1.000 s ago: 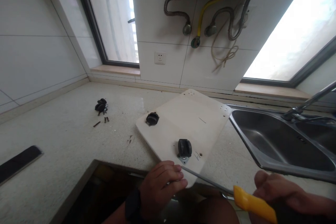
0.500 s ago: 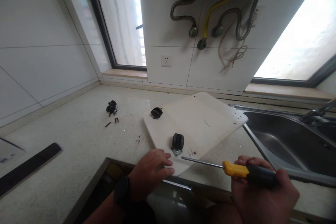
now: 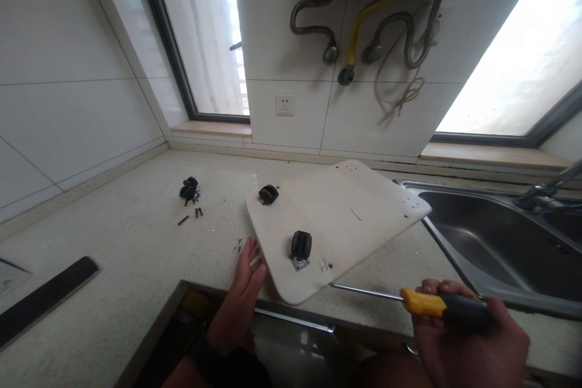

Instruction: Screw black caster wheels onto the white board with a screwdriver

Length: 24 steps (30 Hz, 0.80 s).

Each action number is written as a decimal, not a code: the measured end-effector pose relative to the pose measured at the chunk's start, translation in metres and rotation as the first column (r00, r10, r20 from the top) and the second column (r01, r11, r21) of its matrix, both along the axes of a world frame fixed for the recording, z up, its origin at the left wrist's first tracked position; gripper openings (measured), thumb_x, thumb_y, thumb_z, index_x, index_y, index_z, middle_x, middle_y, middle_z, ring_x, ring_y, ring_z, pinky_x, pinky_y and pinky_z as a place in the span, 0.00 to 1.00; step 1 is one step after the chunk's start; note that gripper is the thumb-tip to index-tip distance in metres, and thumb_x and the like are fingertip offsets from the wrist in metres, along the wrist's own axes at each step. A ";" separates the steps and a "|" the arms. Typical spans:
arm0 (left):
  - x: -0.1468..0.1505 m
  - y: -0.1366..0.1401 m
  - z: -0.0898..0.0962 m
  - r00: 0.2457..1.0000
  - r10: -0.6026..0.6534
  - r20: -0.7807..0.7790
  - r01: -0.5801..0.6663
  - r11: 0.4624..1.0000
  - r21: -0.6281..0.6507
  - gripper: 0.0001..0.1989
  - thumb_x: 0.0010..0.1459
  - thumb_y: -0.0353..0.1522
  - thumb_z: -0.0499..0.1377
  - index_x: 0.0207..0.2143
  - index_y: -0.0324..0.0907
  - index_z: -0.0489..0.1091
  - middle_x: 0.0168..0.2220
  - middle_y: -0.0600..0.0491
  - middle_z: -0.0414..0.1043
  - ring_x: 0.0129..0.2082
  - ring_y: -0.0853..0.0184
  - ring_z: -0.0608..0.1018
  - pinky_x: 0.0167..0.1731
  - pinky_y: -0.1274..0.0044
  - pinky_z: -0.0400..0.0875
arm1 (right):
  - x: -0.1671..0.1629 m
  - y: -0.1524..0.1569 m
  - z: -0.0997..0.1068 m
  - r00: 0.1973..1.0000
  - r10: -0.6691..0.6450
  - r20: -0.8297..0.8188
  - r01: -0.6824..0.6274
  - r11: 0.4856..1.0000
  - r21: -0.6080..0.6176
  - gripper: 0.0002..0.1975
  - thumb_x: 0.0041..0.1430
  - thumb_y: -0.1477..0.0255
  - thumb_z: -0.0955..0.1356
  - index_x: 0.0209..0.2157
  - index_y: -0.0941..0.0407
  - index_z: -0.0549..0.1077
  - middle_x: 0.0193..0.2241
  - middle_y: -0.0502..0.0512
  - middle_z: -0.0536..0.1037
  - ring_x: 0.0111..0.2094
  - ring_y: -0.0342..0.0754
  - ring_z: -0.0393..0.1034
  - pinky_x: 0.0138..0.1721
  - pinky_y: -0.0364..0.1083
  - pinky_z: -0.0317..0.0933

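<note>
White tiled wall (image 3: pixel 182 24) rises behind a speckled tabletop (image 3: pixel 145 248), with a sink (image 3: pixel 491 242) at the right of the frame and a dark opening along the bottom. Across the middle lies a pale board (image 3: pixel 336 212), two black casters upright on its left half: the near caster (image 3: pixel 301 245) toward the lower middle, the far caster (image 3: pixel 268 194) above and to its left.

At the bottom right, the right hand (image 3: pixel 468 327) is wrapped around the handle of a screwdriver (image 3: pixel 421 303), whose tip ends at the board's lower edge; whether it touches cannot be told. Left of the board, the left hand (image 3: pixel 245 279) has its fingers extended and grasps nothing; it is beside the edge, contact unclear.

As I judge it, the chief risk is slipping: with neither of the hands clamping the board, a sideways push could turn it. Its lower corner seems close to the opening and its right corner overlaps the sink rim, so a shove might tip or drop it. A skidding tip could scratch the surface or jab the left hand. Small screws (image 3: pixel 199 213), loose near the spare casters (image 3: pixel 188 188) at the left, could roll away if knocked.
</note>
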<state>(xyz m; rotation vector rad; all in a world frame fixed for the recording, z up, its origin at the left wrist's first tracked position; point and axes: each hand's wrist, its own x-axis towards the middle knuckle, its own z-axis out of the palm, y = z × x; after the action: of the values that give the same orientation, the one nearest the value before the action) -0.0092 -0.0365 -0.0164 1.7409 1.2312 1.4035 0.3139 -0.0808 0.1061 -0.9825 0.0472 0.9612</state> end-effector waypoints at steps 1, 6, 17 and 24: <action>0.004 0.002 -0.002 0.998 -0.039 0.044 0.042 0.998 -0.051 0.34 0.76 0.31 0.48 0.78 0.44 0.36 0.75 0.35 0.52 0.71 0.54 0.66 0.63 0.61 0.73 | -0.001 0.001 0.000 1.000 0.005 -0.010 -0.005 1.000 -0.008 0.18 0.55 0.56 0.66 0.24 0.56 0.73 0.28 0.57 0.72 0.26 0.45 0.68 0.17 0.36 0.60; 0.025 0.002 0.027 0.975 -0.052 0.217 0.130 0.923 -0.362 0.41 0.74 0.40 0.54 0.78 0.46 0.34 0.79 0.48 0.33 0.78 0.55 0.45 0.75 0.62 0.45 | -0.004 0.001 0.000 0.999 0.035 -0.010 -0.035 0.999 -0.005 0.17 0.56 0.57 0.66 0.25 0.56 0.73 0.29 0.56 0.72 0.25 0.43 0.67 0.18 0.37 0.63; 0.051 -0.014 0.038 0.934 -0.021 0.356 0.197 0.862 -0.467 0.46 0.73 0.44 0.55 0.77 0.50 0.24 0.79 0.57 0.24 0.78 0.60 0.36 0.76 0.66 0.30 | 0.010 0.016 -0.001 0.966 -0.008 0.258 -0.008 0.998 0.060 0.13 0.51 0.59 0.69 0.27 0.55 0.74 0.25 0.55 0.78 0.23 0.46 0.72 0.17 0.37 0.61; 0.052 -0.014 0.042 0.924 -0.024 0.383 0.210 0.867 -0.452 0.46 0.73 0.44 0.55 0.77 0.50 0.24 0.79 0.57 0.26 0.78 0.61 0.37 0.76 0.67 0.31 | 0.001 0.070 0.022 0.836 0.005 0.548 -0.103 0.983 0.149 0.13 0.53 0.60 0.72 0.30 0.53 0.67 0.18 0.50 0.76 0.11 0.40 0.58 0.10 0.38 0.51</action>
<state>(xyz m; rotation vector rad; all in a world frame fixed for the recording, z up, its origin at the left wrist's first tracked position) 0.0428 -0.0508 0.0254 1.1260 1.1218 1.1487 0.3149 -0.0104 0.1284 -1.0683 -0.5429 0.6896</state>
